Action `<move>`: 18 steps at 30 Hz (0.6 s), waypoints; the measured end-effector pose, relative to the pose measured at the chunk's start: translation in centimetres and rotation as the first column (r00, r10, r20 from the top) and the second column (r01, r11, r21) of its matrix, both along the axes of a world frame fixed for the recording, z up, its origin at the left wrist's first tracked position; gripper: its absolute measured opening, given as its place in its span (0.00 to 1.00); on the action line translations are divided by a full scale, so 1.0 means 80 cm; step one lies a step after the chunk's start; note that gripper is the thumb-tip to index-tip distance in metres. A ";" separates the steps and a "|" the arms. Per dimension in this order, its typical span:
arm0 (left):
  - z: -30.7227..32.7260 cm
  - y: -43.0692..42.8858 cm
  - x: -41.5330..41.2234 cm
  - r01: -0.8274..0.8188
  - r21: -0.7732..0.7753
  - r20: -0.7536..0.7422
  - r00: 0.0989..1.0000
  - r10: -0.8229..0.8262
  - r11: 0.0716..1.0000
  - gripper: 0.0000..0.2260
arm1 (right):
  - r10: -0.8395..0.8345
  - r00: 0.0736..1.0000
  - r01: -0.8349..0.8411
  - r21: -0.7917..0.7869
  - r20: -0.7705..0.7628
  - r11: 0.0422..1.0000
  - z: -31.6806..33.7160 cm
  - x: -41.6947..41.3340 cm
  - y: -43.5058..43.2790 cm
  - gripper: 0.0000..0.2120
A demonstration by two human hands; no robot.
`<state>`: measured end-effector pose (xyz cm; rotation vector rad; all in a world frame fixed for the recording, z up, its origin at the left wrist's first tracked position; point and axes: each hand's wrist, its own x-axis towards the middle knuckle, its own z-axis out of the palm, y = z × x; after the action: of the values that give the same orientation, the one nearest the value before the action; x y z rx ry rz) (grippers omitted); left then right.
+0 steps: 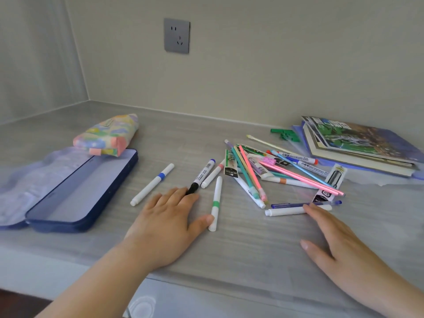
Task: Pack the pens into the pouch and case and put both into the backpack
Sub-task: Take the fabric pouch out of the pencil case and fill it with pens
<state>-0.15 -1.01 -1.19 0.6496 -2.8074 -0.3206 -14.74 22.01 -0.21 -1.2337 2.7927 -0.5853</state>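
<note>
Navy walls framed the open case (75, 198) at the far left of the table (229, 260), its tray bare and its pale lid folded out to the left, partly cut off by the picture's edge. Resting against the case's far corner lay the floral pouch (106, 136), which looked closed, though its zip could not be made out. Right of the case, loose markers lay apart on the table: a blue-banded one (152, 184), then a black-capped one (202, 176). The left hand (167, 221) lay flat and spread on the table, holding nothing, its fingertips at that black cap and its thumb against the lower end of a green-banded marker (216, 203). Further right sat a tangled pile of pens (275, 171), and below it the right hand (339, 244) lay flat too, fingers straight and gripping nothing, one fingertip touching a white marker (286, 211). A stack of books (358, 145) closed the right side, clipped by the edge. By my reading the task had hardly begun: no pen showed in the case, every pen lay loose, and neither container was stowed. No backpack was in view. The pens in the pile overlapped too much to count.
</note>
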 end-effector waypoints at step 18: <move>0.042 -0.046 -0.065 0.096 0.075 -0.162 0.983 -0.083 0.992 0.20 | 0.419 0.786 -0.324 0.275 -0.454 0.905 0.056 -0.079 -0.130 0.22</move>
<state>-5.33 -4.68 2.20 0.4914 -2.6866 -0.4859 -21.07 11.58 4.26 -2.0757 2.7342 0.0400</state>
